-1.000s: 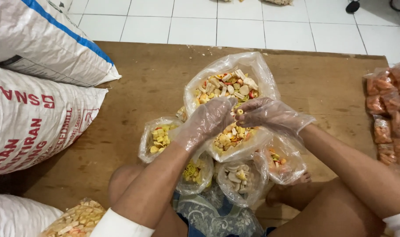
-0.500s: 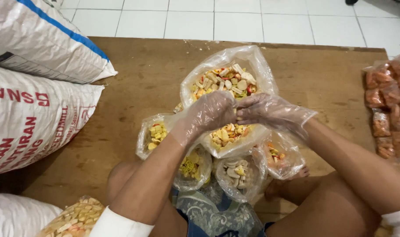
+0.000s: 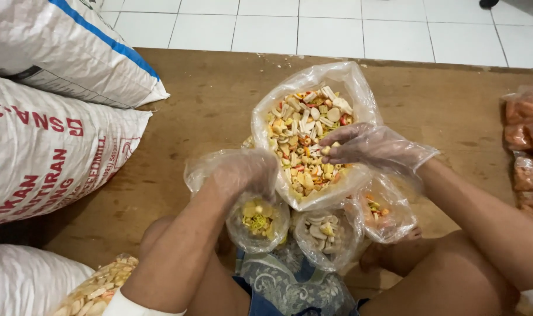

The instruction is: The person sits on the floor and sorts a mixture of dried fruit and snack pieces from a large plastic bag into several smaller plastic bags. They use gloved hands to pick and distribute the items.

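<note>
Open board lies left of and beyond the big bag, room to pass a hand there; more bare wood runs right of it toward the orange packets at the right edge. Sacks wall off the whole left side. Near the lap, three small bags crowd touching under the big bag, with both gloved hands over them, leaving no gap between.

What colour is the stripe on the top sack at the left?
Blue, a diagonal stripe across the white sack; it shows in the head view.
</note>
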